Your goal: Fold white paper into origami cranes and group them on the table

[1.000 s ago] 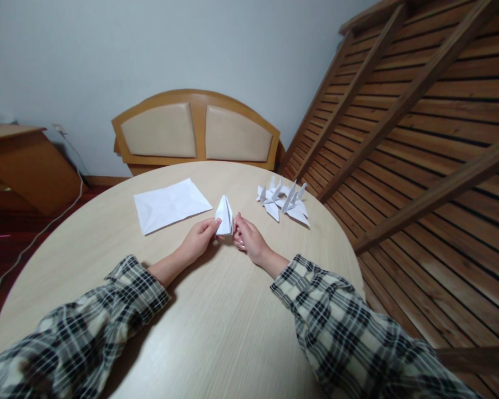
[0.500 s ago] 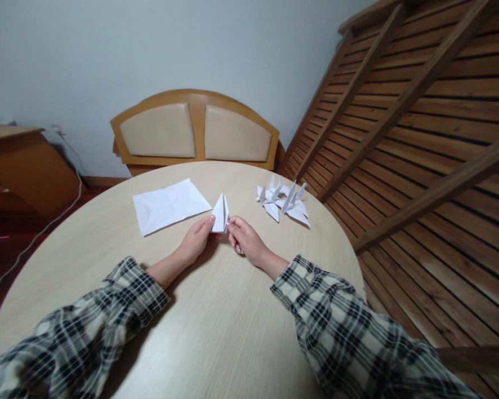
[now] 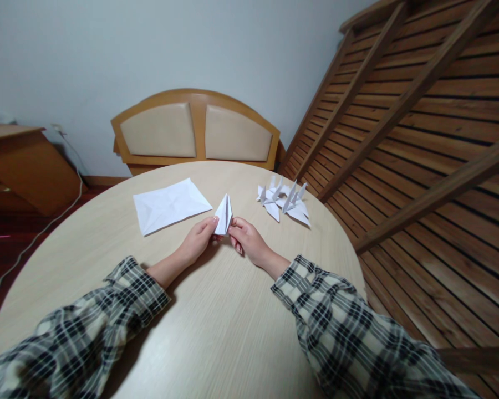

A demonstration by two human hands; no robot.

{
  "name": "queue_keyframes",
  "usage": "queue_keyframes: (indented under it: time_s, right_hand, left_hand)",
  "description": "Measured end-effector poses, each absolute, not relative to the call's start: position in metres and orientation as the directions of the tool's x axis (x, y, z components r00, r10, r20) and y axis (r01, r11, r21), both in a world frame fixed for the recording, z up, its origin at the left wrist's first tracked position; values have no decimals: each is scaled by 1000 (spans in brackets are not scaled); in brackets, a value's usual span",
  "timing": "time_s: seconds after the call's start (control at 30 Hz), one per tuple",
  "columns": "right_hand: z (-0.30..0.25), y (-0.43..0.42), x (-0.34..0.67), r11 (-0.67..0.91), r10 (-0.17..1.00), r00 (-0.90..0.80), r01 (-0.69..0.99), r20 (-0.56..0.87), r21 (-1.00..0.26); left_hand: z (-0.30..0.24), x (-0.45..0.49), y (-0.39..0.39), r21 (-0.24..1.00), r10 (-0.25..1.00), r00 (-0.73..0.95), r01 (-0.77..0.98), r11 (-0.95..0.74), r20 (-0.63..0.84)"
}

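Observation:
A small white folded paper (image 3: 223, 216), narrow and pointed at its far end, is held above the middle of the table. My left hand (image 3: 199, 235) pinches its left edge near the base, thumb on top. At the lower right edge, my right hand (image 3: 249, 239) grips it between thumb and fingers. Some fingertips are hidden under the paper. Left of the hands lies a flat, creased white sheet of paper (image 3: 170, 206). Several white origami cranes (image 3: 289, 202) stand grouped to the right, beyond my right hand.
The round pale wooden table (image 3: 216, 332) fills the foreground. A padded headboard (image 3: 197, 130) stands behind it. Slatted wooden boards (image 3: 416, 166) lean along the right side. A wooden desk (image 3: 29, 160) and a white cable (image 3: 45, 227) are at the left.
The folded paper has shifted slightly to the right and turned a little, with both hands still on it. The sheet and the cranes have stayed in place.

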State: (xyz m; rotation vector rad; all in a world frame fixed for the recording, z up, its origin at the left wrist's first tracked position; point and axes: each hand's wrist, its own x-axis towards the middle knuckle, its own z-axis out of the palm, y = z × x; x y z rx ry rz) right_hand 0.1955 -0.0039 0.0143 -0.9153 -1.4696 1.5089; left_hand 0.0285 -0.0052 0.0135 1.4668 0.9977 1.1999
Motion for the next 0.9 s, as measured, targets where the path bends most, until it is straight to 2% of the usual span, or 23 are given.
queue_keyframes:
  time_s: [0.13,0.37,0.5,0.67,0.9]
  right_hand:
    - [14,-3,195,41,919,-390,-54,59,-998]
    - [10,-4,194,67,921,-384,-23,71,-997]
    - [10,-4,193,58,926,-374,3,53,-998]
    - [12,-6,193,59,923,-381,9,51,-998]
    - [13,-5,194,59,924,-380,28,44,-998]
  left_hand:
    - [17,28,-7,970,949,224,45,-239,223]
    - [10,27,-2,963,953,154,-118,-243,259]
    - [6,25,1,952,942,144,-94,-291,302]
    - [8,26,-1,968,946,212,-109,-225,244]
    - [11,26,-2,970,956,170,-60,-234,241]
